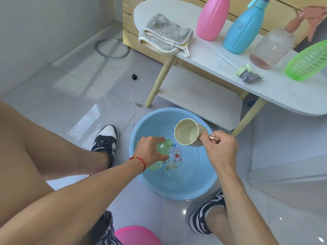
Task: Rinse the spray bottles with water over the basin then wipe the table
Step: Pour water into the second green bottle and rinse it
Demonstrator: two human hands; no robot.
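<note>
My left hand (151, 150) grips a clear green spray bottle (164, 147) with its cap off, held over the blue basin (152, 184) on the floor. My right hand (219, 147) holds a cream cup (187, 132) by its metal handle, tilted with its mouth toward me, just right of the bottle's open neck. On the white table (276, 89) stand a pink spray bottle (212, 18), a blue spray bottle (244, 29) and a clear ribbed bottle (272, 48) with a pink sprayer. A green bottle (307, 62) lies on its side, and a folded grey cloth (164, 35) rests at the table's left end.
A green-and-grey sprayer head (247, 75) lies loose on the table. A pink basin (136, 235) sits by my legs at the bottom. My two shoes flank the blue basin on the tiled floor. A small black cube (134, 76) and a clear ring (112, 48) lie further off.
</note>
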